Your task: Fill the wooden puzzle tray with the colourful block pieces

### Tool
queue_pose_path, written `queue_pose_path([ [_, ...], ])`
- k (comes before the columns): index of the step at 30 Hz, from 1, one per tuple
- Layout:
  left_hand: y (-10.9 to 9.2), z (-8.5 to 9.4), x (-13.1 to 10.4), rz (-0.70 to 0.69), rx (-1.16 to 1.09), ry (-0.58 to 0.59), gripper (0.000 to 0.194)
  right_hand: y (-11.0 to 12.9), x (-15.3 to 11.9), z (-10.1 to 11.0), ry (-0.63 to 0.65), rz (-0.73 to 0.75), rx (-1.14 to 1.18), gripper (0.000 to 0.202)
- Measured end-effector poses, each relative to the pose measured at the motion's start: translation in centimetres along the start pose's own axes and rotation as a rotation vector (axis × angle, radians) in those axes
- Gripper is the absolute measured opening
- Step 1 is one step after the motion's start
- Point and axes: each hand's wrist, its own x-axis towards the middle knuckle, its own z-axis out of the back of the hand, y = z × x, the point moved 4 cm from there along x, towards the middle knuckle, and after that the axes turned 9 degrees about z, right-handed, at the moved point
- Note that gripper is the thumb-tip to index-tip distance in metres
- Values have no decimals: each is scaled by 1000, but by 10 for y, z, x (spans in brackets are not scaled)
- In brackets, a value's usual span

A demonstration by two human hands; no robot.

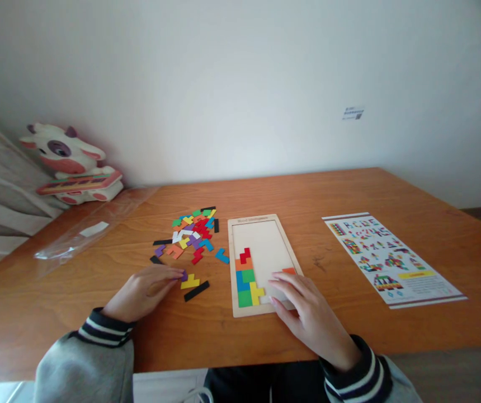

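My left hand [146, 288] is at the table left of the board, its thumb and fingertips pinched on a small purple puzzle piece [184, 276]. Just beside that piece lie a yellow piece [191, 281] and a black bar [197, 291]. My right hand [303, 305] rests over the lower right of the wooden puzzle board [231, 268], thumb and fingers apart. Part of an orange piece [289, 271] shows by its fingers. Along the board's left side sit a red piece [245, 256], a blue piece [240, 281], a yellow piece [256, 293] and green ones. What lies under my right palm is hidden.
A pile of loose coloured pieces [194, 232] spreads behind my left hand. To the right lies a printed pattern sheet [391, 260]. A clear plastic bag [93, 229] and a cow-shaped toy keyboard [76, 165] are at the left, near the wall.
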Motion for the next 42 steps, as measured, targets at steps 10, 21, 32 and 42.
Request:
queue_pose_path([
  [10,3,-18,0,12,60,-108,24,1,-1,-1,15,12,3,27],
  [21,-12,-22,10,11,108,-197,21,2,-1,0,0,23,-16,30],
  [32,-25,-18,11,-93,174,-248,25,1,1,1,-7,10,-11,28],
  [42,-71,-30,88,-176,-147,-283,17,3,3,2,-15,7,-17,27],
])
